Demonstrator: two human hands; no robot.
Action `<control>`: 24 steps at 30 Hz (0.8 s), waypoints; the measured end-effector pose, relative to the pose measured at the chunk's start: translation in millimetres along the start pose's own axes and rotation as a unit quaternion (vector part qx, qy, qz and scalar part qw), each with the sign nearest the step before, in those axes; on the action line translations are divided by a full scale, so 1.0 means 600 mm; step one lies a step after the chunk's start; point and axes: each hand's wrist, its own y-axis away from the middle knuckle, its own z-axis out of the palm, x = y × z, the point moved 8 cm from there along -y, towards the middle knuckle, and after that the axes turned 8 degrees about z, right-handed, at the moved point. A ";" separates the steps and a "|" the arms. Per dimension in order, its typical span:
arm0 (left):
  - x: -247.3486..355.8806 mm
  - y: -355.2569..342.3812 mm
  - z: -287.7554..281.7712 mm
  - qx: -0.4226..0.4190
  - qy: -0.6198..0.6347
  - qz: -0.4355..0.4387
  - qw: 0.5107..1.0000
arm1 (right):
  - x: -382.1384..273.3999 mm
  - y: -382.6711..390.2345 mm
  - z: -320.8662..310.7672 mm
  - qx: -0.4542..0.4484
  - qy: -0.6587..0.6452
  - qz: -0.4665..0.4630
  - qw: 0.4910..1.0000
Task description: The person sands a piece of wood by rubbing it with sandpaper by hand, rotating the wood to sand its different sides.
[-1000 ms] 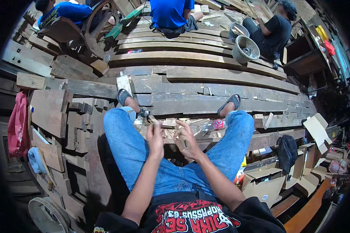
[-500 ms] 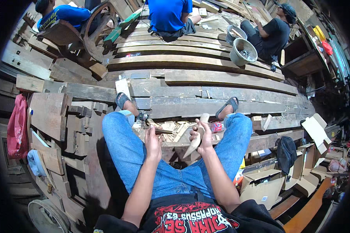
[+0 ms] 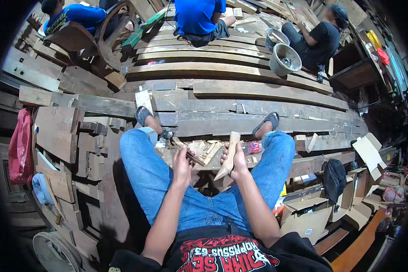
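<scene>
Between my knees, my right hand [image 3: 238,162] grips a pale carved piece of wood [image 3: 232,147]. Its blunt end points up and away, while the tapered, pointed end slants down to the left. My left hand [image 3: 182,166] is closed round a slim, dark, stick-like tool [image 3: 195,158] that juts out to the right toward the wood. Most of this tool is hidden by the fingers, so its exact kind does not show. The two hands are apart. Beyond them lie wood chips and offcuts [image 3: 209,151].
Long planks [image 3: 258,90] cover the floor ahead. Two grey buckets, one of them this near bucket [image 3: 283,62], stand by a seated person in dark clothes [image 3: 324,38]. Another person in blue [image 3: 194,18] sits ahead. Stacked boards [image 3: 54,131] are at left, cardboard boxes [image 3: 306,222] at right.
My left hand has gone from straight fingers to curled round the slim dark tool. The wooden piece in my right hand has tilted a little more upright.
</scene>
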 end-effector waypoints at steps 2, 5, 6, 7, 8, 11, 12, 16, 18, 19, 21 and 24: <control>-0.007 0.001 0.011 -0.062 -0.044 -0.005 0.997 | 0.001 -0.003 -0.007 0.009 -0.009 -0.005 1.000; -0.025 0.020 0.027 -0.116 -0.148 -0.075 0.979 | -0.011 -0.011 -0.024 -0.002 -0.032 -0.034 0.999; -0.038 0.031 0.036 -0.169 -0.185 -0.129 0.960 | -0.018 -0.009 -0.020 0.001 -0.026 -0.055 0.998; -0.041 0.040 0.045 -0.212 -0.208 -0.139 0.945 | -0.022 -0.003 -0.021 0.022 -0.007 -0.080 0.997; -0.039 0.044 0.047 -0.212 -0.208 -0.137 0.945 | -0.022 -0.003 -0.015 0.021 -0.006 -0.080 0.997; -0.046 0.063 0.065 -0.292 -0.267 -0.156 0.905 | -0.040 -0.002 -0.030 0.027 -0.027 -0.132 0.990; -0.048 0.065 0.065 -0.292 -0.267 -0.155 0.905 | -0.040 -0.001 -0.027 0.027 -0.027 -0.133 0.990; -0.011 0.071 0.081 -0.266 -0.284 -0.094 0.916 | -0.056 0.007 -0.032 0.059 -0.023 -0.187 0.980; -0.010 0.089 0.100 -0.339 -0.298 -0.109 0.886 | -0.071 0.014 -0.039 0.078 -0.016 -0.226 0.971; -0.017 0.092 0.110 -0.415 -0.261 -0.056 0.870 | -0.071 0.016 -0.041 0.086 -0.028 -0.230 0.969; -0.021 0.096 0.108 -0.419 -0.235 -0.049 0.876 | -0.068 0.013 -0.037 0.065 -0.045 -0.220 0.972; -0.020 0.095 0.109 -0.409 -0.224 -0.056 0.883 | -0.063 0.008 -0.044 0.059 -0.079 -0.195 0.976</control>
